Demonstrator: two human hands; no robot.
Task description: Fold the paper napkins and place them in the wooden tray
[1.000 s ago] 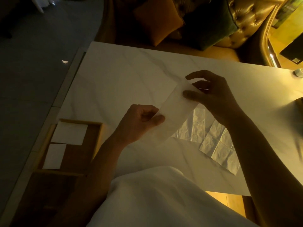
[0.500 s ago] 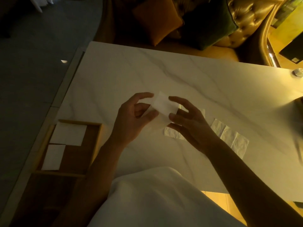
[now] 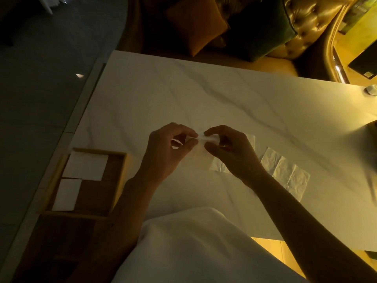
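A white paper napkin (image 3: pixel 201 149) hangs folded between both hands above the marble table (image 3: pixel 224 103). My left hand (image 3: pixel 167 152) pinches its top left corner, and my right hand (image 3: pixel 232 154) pinches the top right, fingertips almost touching. Under my right hand an unfolded creased napkin (image 3: pixel 285 172) lies flat on the table, partly hidden by my wrist. At the left, the wooden tray (image 3: pixel 118 176) holds two folded white napkins: a larger one (image 3: pixel 86 165) at the far end and a smaller one (image 3: pixel 67 194) nearer to me.
The tray sits at the table's left edge, beside the dark floor (image 3: pixel 40 78). A gold tufted sofa (image 3: pixel 306 27) with an orange cushion (image 3: pixel 195 23) and a green one stands beyond the far edge. A small round object (image 3: pixel 370 89) rests at the far right.
The napkin was stretched long between my hands; my right hand has brought its end down to the left hand, and now both pinch the doubled napkin close together.
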